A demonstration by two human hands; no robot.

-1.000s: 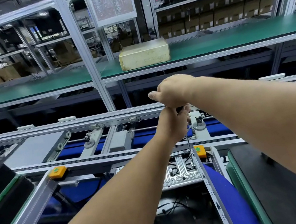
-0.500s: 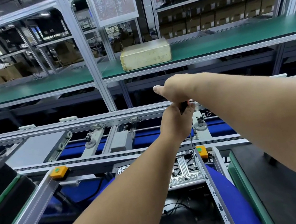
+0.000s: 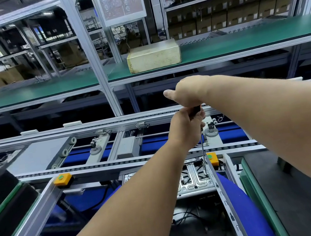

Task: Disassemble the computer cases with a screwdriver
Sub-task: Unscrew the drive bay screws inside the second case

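Two hands were stacked on one screwdriver when this was taken. Your left hand had its fingers curled round the dark handle, low on the grip, while your right hand sat directly above it, closed over the top of the handle with the thumb sticking out to the left. You held the tool upright, and its thin metal shaft ran straight down from your left hand to the computer case lying open below, between your forearms. The tip met the stamped silver plate inside the case, close to its right edge; whether it sat in a screw head was too small to tell. Dark cables lay loose in the near part of the case. Just right of the tip was an orange block with a green button, and a matching one sat well to the left on the aluminium rail. Beyond your hands ran the conveyor with blue panels under it. On the far green shelf stood a pale yellowish box, above and behind your right hand.
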